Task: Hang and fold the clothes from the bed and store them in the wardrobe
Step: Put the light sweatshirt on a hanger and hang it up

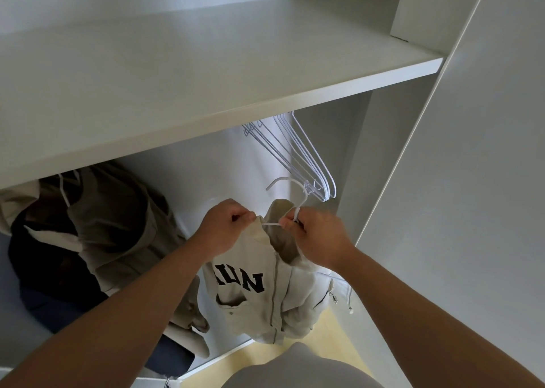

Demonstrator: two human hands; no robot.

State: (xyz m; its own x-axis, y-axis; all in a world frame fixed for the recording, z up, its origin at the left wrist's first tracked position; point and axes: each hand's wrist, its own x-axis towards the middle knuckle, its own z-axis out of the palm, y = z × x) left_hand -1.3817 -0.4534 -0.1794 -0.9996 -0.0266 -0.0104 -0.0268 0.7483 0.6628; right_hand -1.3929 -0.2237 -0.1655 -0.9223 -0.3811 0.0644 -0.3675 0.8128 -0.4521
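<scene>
Head view caught it right at the wardrobe (472,181) mouth: both hands were up under the shelf (206,93), working a cream zip hoodie (265,299) onto a white wire hanger (271,224). The left hand (228,225) pinched the collar edge at the shoulder. The right hand (318,237) was curled round the hanger's neck just below the hook, and the hook stood free in the air, not on any rail. The hoodie hung from those two grips in front of the open compartment, its body and sleeves bunched and drooping below.

It looked a soft, floppy garment with a fair bit of weight, fleece plus a metal zip and dangling cord ends, so it would probably sag and slide off a thin, slick wire. The sound places to hold were likely the ones in use: the hanger neck for carrying, and the collar and shoulder seam for tugging fabric over the wire. Whether the hanger's far arm was seated inside the shoulder could not be told, as cloth hid it.

Spare hangers (309,163) hung just behind, and hung garments (118,219) sat off to the left.
</scene>
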